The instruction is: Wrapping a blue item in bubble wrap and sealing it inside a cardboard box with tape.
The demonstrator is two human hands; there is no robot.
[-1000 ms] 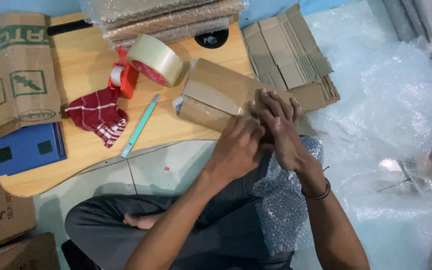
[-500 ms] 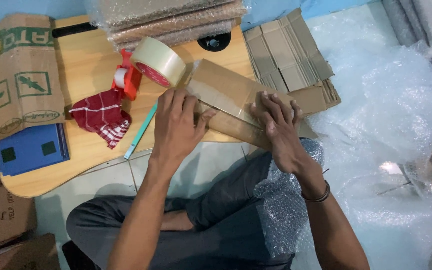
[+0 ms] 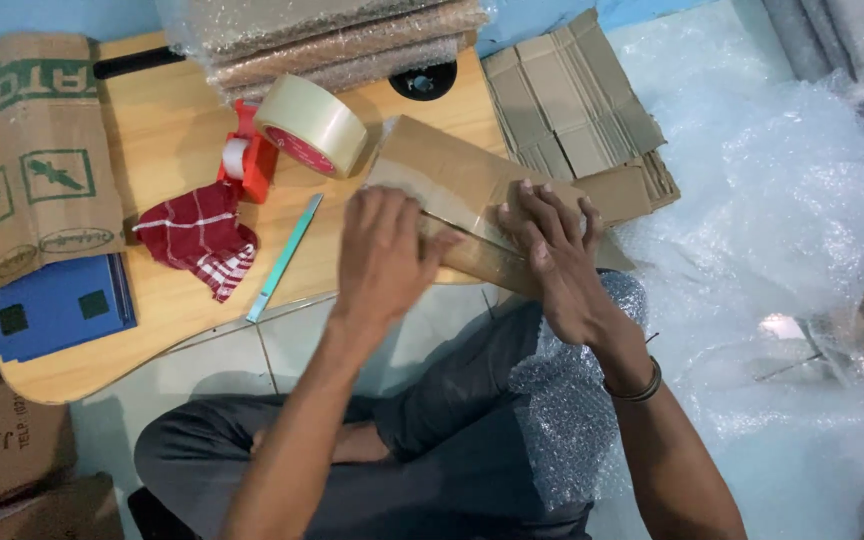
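Observation:
A brown cardboard parcel [image 3: 452, 175] lies on the low wooden table [image 3: 167, 135] at its right end. My left hand [image 3: 382, 250] lies flat, palm down, on the parcel's near left side. On its right end my right hand [image 3: 547, 245] presses with spread fingers. Clear tape shines along the parcel between the two hands. Neither hand grips anything. A wad of bubble wrap [image 3: 562, 410] rests on my lap under the right forearm.
A tape roll on a red dispenser [image 3: 297, 130], a red checked cloth [image 3: 197, 235], a teal cutter [image 3: 285, 255] and a blue pad [image 3: 57, 305] sit on the table. Flat cartons [image 3: 577, 105] and bubble-wrapped stacks [image 3: 332, 35] lie behind. Plastic sheeting [image 3: 782, 230] covers the floor at right.
My left hand left my right hand, swept left across the parcel and now lies flat on its near left side. The right hand stayed pressing on the right end.

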